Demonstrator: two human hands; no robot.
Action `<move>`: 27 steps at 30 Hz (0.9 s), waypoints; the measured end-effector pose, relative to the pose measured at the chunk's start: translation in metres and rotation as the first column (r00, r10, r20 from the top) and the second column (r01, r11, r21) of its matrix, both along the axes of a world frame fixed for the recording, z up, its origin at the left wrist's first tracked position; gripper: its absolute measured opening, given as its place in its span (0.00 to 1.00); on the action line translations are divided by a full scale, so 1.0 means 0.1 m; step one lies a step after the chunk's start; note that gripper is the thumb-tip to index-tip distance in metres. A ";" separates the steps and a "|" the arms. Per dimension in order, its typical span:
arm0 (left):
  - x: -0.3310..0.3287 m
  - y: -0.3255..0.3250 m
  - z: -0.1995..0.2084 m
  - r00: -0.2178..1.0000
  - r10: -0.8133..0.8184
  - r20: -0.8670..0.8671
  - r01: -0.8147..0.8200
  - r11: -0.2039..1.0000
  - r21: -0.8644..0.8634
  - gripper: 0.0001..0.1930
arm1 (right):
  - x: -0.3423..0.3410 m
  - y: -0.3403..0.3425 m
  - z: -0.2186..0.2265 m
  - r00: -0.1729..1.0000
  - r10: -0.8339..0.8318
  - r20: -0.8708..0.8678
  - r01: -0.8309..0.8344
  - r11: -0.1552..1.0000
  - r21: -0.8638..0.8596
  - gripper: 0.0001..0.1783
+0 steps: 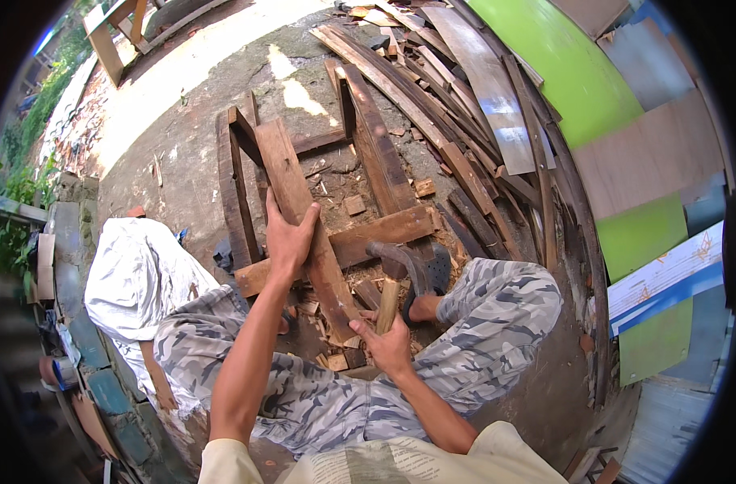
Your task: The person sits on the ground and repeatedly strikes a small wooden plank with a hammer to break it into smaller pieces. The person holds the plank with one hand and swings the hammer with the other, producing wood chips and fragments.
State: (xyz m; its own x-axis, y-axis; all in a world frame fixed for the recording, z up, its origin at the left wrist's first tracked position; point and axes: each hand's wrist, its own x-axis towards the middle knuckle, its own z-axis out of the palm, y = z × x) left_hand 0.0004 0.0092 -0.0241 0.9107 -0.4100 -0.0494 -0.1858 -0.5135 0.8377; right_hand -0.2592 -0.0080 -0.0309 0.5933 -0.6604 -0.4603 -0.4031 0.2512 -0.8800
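Observation:
My left hand (287,239) is closed round the edges of a wooden plank (299,194), which slants from the far left down toward my lap. A wooden frame lies beneath it, with a long dark side beam (380,153) on the right and a crosspiece (360,244) at its near end. In my right hand (390,348) is a hammer (389,300), gripped by its pale wooden handle, its dark head pointing away from me. The fingertips of that hand reach the plank's near end, but I cannot tell whether they press on it.
Wood chips and small offcuts (355,204) litter the ground between my legs. Long strips of wood (457,149) are heaped to the right, before green and brown sheets (634,161). A white cloth (142,270) lies by my left knee, next to a low block wall (94,323).

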 end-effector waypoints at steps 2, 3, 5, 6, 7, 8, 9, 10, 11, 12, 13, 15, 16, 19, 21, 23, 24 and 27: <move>0.09 -0.27 0.11 0.994 -0.101 0.036 0.101 0.995 -0.019 0.57 | 0.14 0.04 -0.12 0.995 -0.020 0.094 0.043 0.969 -0.244 0.33; 0.06 -0.38 0.21 0.992 -0.107 0.069 0.096 0.985 0.142 0.55 | 0.24 0.03 0.01 0.998 -0.045 0.055 0.055 0.975 -0.215 0.31; 0.12 -0.48 0.01 0.974 -0.213 0.072 0.178 0.926 0.332 0.53 | 0.37 0.00 0.03 1.000 -0.008 0.016 0.011 0.980 -0.199 0.32; 0.17 -0.49 -0.12 0.963 -0.258 0.074 0.204 0.883 0.423 0.51 | 0.42 0.01 0.03 1.000 0.018 0.004 -0.016 0.981 -0.192 0.32; 0.20 -0.51 -0.24 0.962 -0.270 -0.049 0.271 0.909 0.316 0.48 | 0.41 0.03 -0.08 0.994 0.086 -0.071 -0.105 0.936 -0.335 0.32; 0.20 -0.52 -0.23 0.964 -0.251 -0.086 0.266 0.914 0.306 0.48 | 0.38 0.02 -0.09 0.996 0.071 -0.050 -0.084 0.939 -0.334 0.32; 0.21 -0.50 -0.20 0.965 -0.231 -0.123 0.258 0.920 0.296 0.48 | 0.36 0.00 -0.11 0.998 0.058 -0.028 -0.064 0.941 -0.333 0.31; 0.21 -0.49 -0.18 0.965 -0.210 -0.160 0.249 0.925 0.287 0.48 | 0.33 -0.02 -0.12 0.999 0.046 -0.005 -0.045 0.942 -0.331 0.31; 0.21 -0.42 -0.23 0.976 -0.191 -0.100 0.210 0.946 0.246 0.48 | 0.29 -0.07 0.03 0.997 0.080 0.010 -0.072 0.932 -0.355 0.30; 0.27 -0.39 -0.27 0.958 -0.194 -0.210 0.254 0.915 0.313 0.48 | 0.24 -0.07 0.01 0.998 0.069 0.010 -0.060 0.922 -0.383 0.30; 0.35 -0.37 -0.31 0.930 -0.186 -0.318 0.303 0.878 0.371 0.47 | 0.20 -0.06 -0.04 0.998 0.058 0.010 -0.049 0.911 -0.410 0.30; 0.36 -0.40 -0.21 0.835 -0.171 -0.523 0.372 0.876 0.307 0.46 | 0.14 -0.10 -0.02 1.000 -0.006 -0.008 0.002 0.909 -0.417 0.28; 0.31 -0.39 -0.22 0.853 -0.171 -0.493 0.326 0.912 0.249 0.46 | 0.10 -0.12 -0.02 0.999 -0.032 -0.015 0.023 0.902 -0.431 0.27; 0.19 -0.33 -0.29 0.916 -0.119 -0.383 0.156 0.985 0.069 0.42 | 0.04 -0.18 0.02 0.991 -0.132 -0.020 0.109 0.890 -0.442 0.27; 0.11 -0.38 -0.27 0.948 -0.127 -0.292 0.103 0.990 -0.098 0.37 | -0.01 -0.23 0.02 0.989 -0.144 -0.044 0.112 0.899 -0.424 0.27; 0.11 -0.44 -0.26 0.959 -0.154 -0.239 0.099 0.970 -0.224 0.32 | -0.02 -0.26 0.04 0.987 -0.157 -0.025 0.130 0.889 -0.439 0.27; 0.12 -0.49 -0.27 0.973 -0.149 -0.177 0.111 0.971 -0.210 0.32 | -0.02 -0.29 0.07 0.989 -0.149 -0.020 0.125 0.888 -0.442 0.26; 0.06 -0.68 -0.28 0.990 -0.141 0.014 0.141 0.977 -0.163 0.33 | -0.03 -0.38 0.26 0.992 -0.126 -0.013 0.105 0.876 -0.471 0.26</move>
State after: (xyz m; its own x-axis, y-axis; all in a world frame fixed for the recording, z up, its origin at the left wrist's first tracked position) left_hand 0.0061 -0.0588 -0.0517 0.8433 -0.5365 0.0311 -0.2490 -0.3388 0.9073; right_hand -0.2621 -0.0455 -0.0047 0.4865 -0.8676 -0.1028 -0.4355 -0.1388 -0.8894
